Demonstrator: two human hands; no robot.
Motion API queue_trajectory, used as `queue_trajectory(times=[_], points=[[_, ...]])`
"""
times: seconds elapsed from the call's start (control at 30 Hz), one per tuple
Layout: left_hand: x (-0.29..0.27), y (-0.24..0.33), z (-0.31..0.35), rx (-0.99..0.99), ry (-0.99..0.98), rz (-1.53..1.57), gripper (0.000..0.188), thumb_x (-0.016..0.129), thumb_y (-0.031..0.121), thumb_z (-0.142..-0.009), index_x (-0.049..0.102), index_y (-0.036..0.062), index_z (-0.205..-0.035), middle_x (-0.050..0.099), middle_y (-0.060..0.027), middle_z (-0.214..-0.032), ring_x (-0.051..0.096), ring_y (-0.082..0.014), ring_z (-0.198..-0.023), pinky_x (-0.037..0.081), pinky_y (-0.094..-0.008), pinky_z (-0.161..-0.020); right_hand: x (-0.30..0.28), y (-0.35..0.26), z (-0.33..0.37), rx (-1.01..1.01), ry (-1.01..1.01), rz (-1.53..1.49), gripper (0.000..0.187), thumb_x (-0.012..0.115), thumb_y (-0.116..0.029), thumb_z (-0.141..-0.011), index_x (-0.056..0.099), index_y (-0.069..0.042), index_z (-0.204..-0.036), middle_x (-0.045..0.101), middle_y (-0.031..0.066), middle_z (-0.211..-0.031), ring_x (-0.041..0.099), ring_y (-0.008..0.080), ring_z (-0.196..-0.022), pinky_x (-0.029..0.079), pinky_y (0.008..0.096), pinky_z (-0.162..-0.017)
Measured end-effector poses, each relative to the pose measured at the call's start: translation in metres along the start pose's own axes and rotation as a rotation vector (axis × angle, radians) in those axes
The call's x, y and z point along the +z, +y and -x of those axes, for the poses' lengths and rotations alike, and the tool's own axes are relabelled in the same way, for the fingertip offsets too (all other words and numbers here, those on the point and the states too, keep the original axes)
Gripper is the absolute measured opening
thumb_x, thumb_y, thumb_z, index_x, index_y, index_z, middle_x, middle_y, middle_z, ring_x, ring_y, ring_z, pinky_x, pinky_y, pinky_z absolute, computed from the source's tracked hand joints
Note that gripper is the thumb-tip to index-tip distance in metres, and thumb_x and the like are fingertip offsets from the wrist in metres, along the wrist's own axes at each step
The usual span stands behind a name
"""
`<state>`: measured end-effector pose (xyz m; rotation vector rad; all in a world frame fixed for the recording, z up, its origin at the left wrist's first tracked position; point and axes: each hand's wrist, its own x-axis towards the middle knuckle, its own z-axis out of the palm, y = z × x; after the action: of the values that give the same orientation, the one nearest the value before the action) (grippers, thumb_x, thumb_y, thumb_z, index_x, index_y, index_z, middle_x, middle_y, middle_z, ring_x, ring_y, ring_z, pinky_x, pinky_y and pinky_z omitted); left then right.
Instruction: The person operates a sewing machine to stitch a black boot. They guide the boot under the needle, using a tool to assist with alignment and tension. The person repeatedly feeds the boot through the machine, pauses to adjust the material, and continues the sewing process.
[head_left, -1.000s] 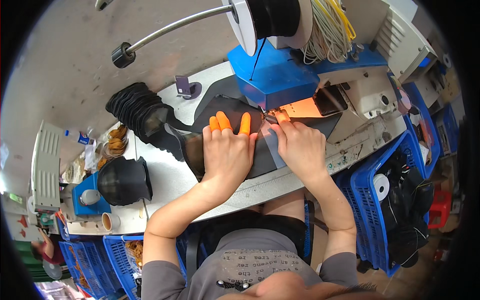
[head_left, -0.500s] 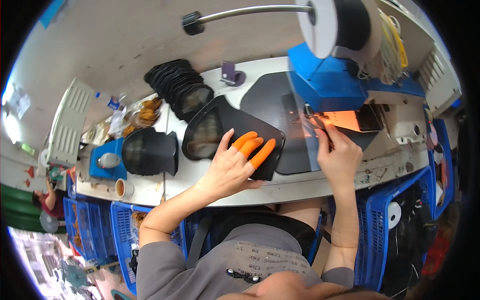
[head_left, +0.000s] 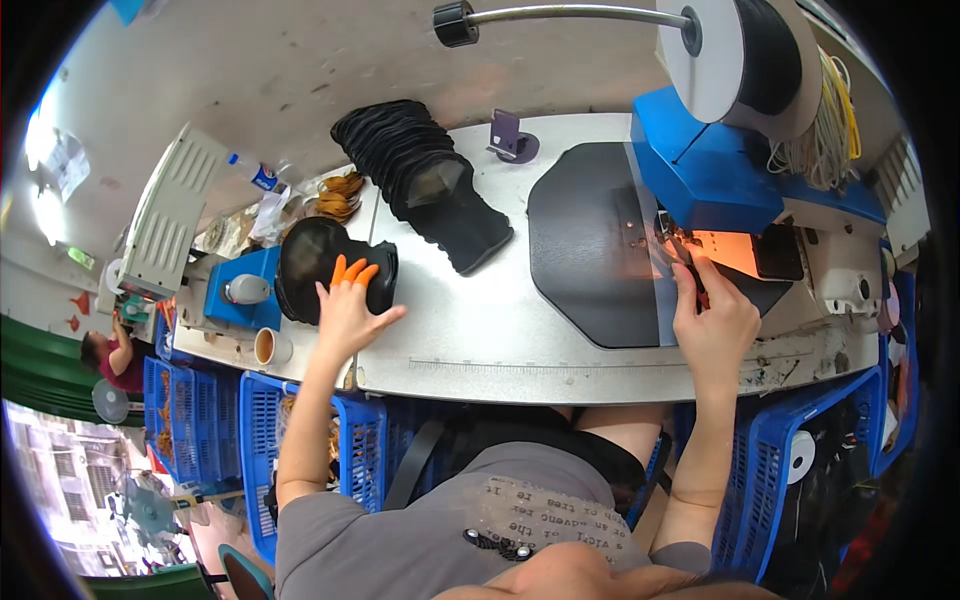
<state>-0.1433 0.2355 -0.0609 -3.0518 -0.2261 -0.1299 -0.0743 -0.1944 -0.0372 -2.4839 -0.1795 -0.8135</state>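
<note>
My left hand (head_left: 349,308), with orange finger covers on several fingers, rests on a small stack of black curved panels (head_left: 312,255) at the left of the table. Its fingers are spread and the thumb points right. My right hand (head_left: 716,318) is beside the sewing machine's needle area (head_left: 668,232), its fingers closed round a small dark pointed tool (head_left: 683,250) whose kind I cannot tell. Beyond my left hand, a fanned pile of black panels (head_left: 420,180) leans back toward the wall; the front one has a see-through mesh part.
The blue sewing machine head (head_left: 700,165) stands over a dark work plate (head_left: 590,240). A large spool (head_left: 715,60) hangs above. A cup (head_left: 271,347) sits near the left front edge. Blue baskets (head_left: 760,490) flank my seat. A purple phone stand (head_left: 510,138) is at the back.
My left hand has left the black panel in the middle and moved left to the stack. That panel now lies at the front of the fanned pile. My right hand stays by the needle.
</note>
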Motion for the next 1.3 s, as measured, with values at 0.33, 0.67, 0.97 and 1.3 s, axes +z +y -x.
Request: queue_trajectory(times=[0.33, 0.67, 0.97, 1.3], points=[[0.069, 0.021, -0.024, -0.327, 0.111, 0.023, 0.050, 0.073, 0.022, -0.077, 0.058, -0.0027, -0.118, 0.057, -0.0272, -0.109, 0.048, -0.0488, -0.120, 0.028, -0.0754, -0.099, -0.002, 0.003, 0.001, -0.003, 0.001, -0.026, 0.023, 0.070, -0.026, -0.086, 0.073, -0.011, -0.104, 0.068, 0.0068, -0.069, 0.062, 0.0207, -0.051, 0.047, 0.0316, -0.050], [0.087, -0.036, -0.039, -0.267, 0.221, -0.065, 0.042, 0.072, 0.025, -0.076, 0.065, -0.0016, -0.108, 0.058, -0.0261, -0.114, 0.051, -0.0418, -0.120, 0.024, -0.0754, -0.103, -0.001, 0.000, 0.001, 0.033, -0.039, -0.018, 0.022, 0.069, -0.026, -0.087, 0.073, -0.013, -0.105, 0.067, 0.0076, -0.067, 0.061, 0.0218, -0.049, 0.046, 0.0335, -0.049], [0.061, 0.017, -0.049, -0.278, -0.014, -0.038, 0.066, 0.069, 0.042, -0.078, 0.058, 0.0015, -0.128, 0.043, -0.0248, -0.143, 0.041, -0.0416, -0.133, 0.008, -0.0814, -0.100, -0.002, -0.004, 0.000, 0.047, -0.020, -0.012, 0.021, 0.069, -0.026, -0.087, 0.073, -0.013, -0.104, 0.067, 0.0075, -0.067, 0.064, 0.0216, -0.053, 0.048, 0.0324, -0.050], [0.087, 0.057, -0.055, -0.064, 0.012, -0.057, 0.073, 0.067, 0.050, -0.080, 0.054, 0.0035, -0.134, 0.045, -0.0236, -0.142, 0.027, -0.0396, -0.142, 0.003, -0.0805, -0.101, 0.001, -0.002, 0.001, 0.015, 0.013, -0.010, 0.021, 0.070, -0.027, -0.086, 0.073, -0.013, -0.101, 0.065, 0.0062, -0.064, 0.063, 0.0215, -0.051, 0.047, 0.0324, -0.049]])
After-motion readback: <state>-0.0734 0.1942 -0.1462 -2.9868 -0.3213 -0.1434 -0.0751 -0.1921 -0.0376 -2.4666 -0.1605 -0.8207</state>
